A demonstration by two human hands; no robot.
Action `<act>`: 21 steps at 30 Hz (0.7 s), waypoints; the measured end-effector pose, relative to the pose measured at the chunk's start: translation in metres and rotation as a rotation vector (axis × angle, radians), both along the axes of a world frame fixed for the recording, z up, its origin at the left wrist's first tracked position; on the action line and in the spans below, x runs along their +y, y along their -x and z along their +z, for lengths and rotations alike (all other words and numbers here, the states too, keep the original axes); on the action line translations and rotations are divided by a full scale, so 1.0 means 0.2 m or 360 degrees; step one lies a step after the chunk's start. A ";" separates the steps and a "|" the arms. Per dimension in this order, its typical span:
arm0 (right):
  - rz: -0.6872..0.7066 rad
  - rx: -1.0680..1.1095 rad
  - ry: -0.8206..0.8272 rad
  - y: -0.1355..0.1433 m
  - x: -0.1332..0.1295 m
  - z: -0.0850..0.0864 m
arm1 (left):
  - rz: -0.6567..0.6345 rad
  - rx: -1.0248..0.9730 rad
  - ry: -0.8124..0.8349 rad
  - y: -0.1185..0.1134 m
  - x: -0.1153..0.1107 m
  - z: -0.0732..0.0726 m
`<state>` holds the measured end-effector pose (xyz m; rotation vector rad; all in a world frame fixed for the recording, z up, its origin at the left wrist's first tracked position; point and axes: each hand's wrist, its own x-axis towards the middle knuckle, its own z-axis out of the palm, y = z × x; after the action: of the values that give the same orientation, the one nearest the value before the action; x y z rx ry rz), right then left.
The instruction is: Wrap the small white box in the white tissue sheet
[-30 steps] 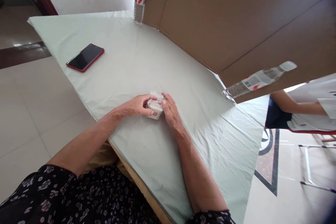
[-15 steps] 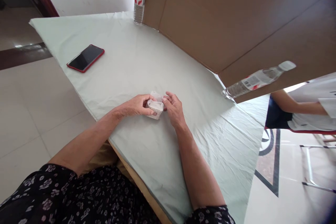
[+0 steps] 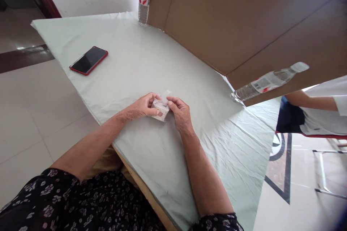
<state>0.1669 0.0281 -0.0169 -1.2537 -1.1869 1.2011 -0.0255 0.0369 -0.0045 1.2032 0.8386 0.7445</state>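
A small whitish box [image 3: 160, 112] with a reddish-brown mark on its front rests on the pale green tablecloth, between my two hands. My left hand [image 3: 145, 106] grips it from the left, thumb on the near side and fingers behind. A thin, see-through piece of plastic film [image 3: 165, 95] stands up at the box's far side. My right hand [image 3: 181, 112] is closed at the box's right upper corner, thumb and index finger pinched on the film's edge. The fingertips of both hands partly cover the box.
A phone in a red case [image 3: 89, 60] lies at the table's left. One water bottle [image 3: 144, 0] stands at the back; another bottle [image 3: 267, 82] stands at the right, by a brown cardboard partition [image 3: 200, 18]. Beyond it sits a person in a white shirt [image 3: 322, 112].
The film at the top of the box has moved up and to the right, and more of the box's top shows. My left fingers have shifted slightly; the box stays in place.
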 end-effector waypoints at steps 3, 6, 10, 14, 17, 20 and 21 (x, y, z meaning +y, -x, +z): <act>0.0145 -0.0031 -0.0012 -0.02 -0.02 0.01 | 0.0064 -0.0031 0.0014 0.00 0.00 0.00; 0.0288 -0.0144 -0.0046 -0.03 -0.04 0.01 | 0.0060 0.0016 -0.0027 0.00 -0.01 0.00; 0.0273 -0.0231 -0.0095 -0.02 -0.05 0.00 | 0.0033 0.0086 -0.0072 0.01 -0.01 0.01; 0.0214 -0.0121 -0.0061 -0.02 -0.05 0.00 | 0.0023 0.0038 -0.0042 0.00 -0.01 0.01; 0.0088 0.0013 -0.0052 -0.02 -0.04 0.01 | 0.0000 -0.0011 0.0005 -0.01 -0.01 0.01; -0.0013 0.0111 -0.0042 -0.01 -0.01 0.02 | -0.0037 -0.0023 0.0024 -0.01 -0.02 0.03; -0.0029 0.0134 -0.0030 0.00 0.00 0.02 | -0.0055 -0.0019 0.0022 -0.01 -0.02 0.03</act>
<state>0.1671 0.0272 -0.0127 -1.1861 -1.1208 1.2147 -0.0226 0.0321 0.0017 1.1971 0.8098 0.7166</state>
